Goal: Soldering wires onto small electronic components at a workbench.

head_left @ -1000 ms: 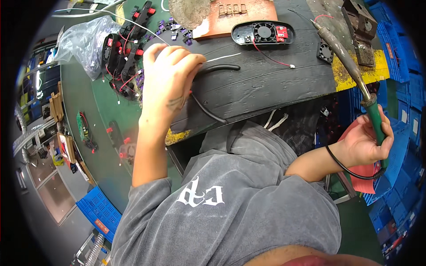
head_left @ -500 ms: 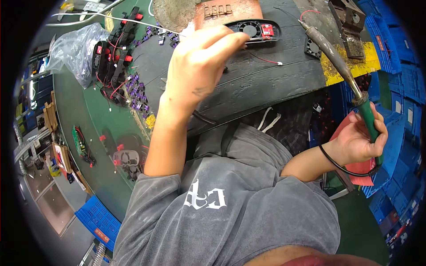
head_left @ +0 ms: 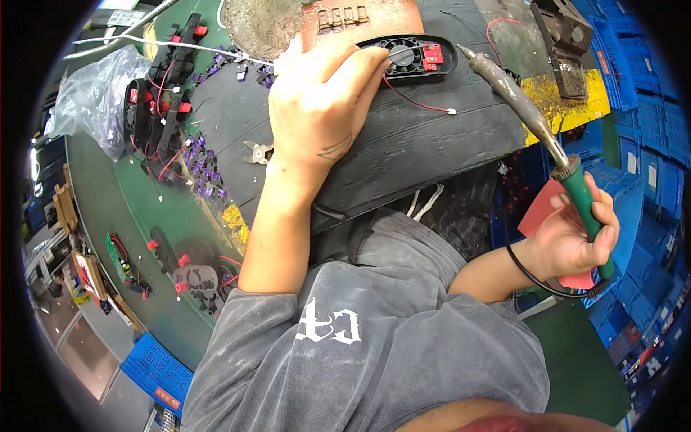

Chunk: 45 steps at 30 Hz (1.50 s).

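Note:
My left hand (head_left: 317, 101) is closed in a pinch on a thin silvery solder wire (head_left: 205, 47). Its short end reaches over the small black fan (head_left: 400, 60) to a red part (head_left: 432, 55) in an oval black housing (head_left: 450, 63). My right hand (head_left: 576, 234) wraps the green handle of a soldering iron (head_left: 533, 115). The iron's tip hangs just right of the housing, apart from the solder end. A red and black lead with a white plug (head_left: 451, 111) trails from the housing onto the black work board (head_left: 446, 137).
Behind the housing lies an orange-brown plate (head_left: 399, 18) with several small metal pieces. Cutters (head_left: 258, 153) lie beside my left wrist. Purple-black small parts (head_left: 205, 169), black housings (head_left: 173, 122) and a plastic bag (head_left: 97, 101) are left. A rusty metal block (head_left: 568, 65) and blue crates (head_left: 658, 108) stand right.
The soldering iron has moved left, bringing its tip close to the housing. My left hand has shifted slightly, and the solder end now shows across the fan at the red part.

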{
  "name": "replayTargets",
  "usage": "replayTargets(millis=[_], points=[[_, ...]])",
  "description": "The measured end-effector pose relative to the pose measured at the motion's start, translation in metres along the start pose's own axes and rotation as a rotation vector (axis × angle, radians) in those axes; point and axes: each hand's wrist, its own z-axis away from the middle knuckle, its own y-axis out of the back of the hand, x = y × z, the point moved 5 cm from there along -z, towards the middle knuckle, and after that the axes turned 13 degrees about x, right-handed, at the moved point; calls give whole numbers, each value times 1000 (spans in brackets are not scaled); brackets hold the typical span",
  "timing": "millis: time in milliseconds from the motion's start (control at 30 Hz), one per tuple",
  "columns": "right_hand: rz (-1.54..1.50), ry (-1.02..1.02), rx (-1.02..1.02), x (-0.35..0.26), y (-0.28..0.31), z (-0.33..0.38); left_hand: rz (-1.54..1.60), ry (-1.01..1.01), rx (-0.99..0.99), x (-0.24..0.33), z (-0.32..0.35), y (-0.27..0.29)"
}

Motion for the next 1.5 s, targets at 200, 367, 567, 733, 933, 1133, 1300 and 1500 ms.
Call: replayTargets(millis=[200, 367, 567, 733, 933, 1133, 1300, 1500], points=[[29, 5, -70, -1, -13, 3, -35, -7, 21, -3, 3, -7], [42, 6, -89, 2, -21, 6, -13, -2, 46, -4, 2, -6], [54, -6, -117, 3, -23, 6, 10, -9, 63, -5, 3, -8], [67, -30, -90, 7, -23, 7, -5, 6, 35, -5, 5, -8], [78, -34, -85, 6, -25, 7, 3, 13, 43, -5, 5, -8], [77, -34, -74, 6, -23, 7, -4, 14, 27, -5, 4, -9], [72, -36, -94, 6, -24, 7, 18, 30, 50, -5, 5, -9], [79, -30, -85, 5, -23, 6, -3, 31, 38, -5, 3, -7]])
